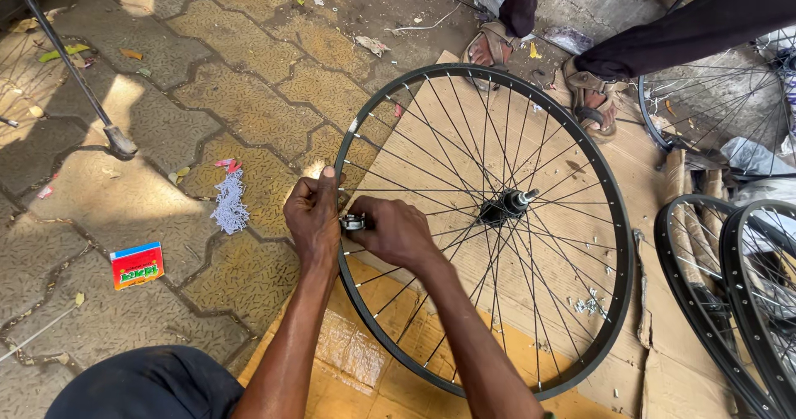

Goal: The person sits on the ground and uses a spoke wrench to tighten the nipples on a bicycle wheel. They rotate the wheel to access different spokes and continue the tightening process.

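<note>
Both grips pinch a small metal tool (354,222) at the flat-lying wheel's rim (352,129), its axle (524,196) pointing up-right.

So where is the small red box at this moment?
In the head view, the small red box lies on the paving at lower left, left of the person's left hand and below the pile of pale spokes.
</note>
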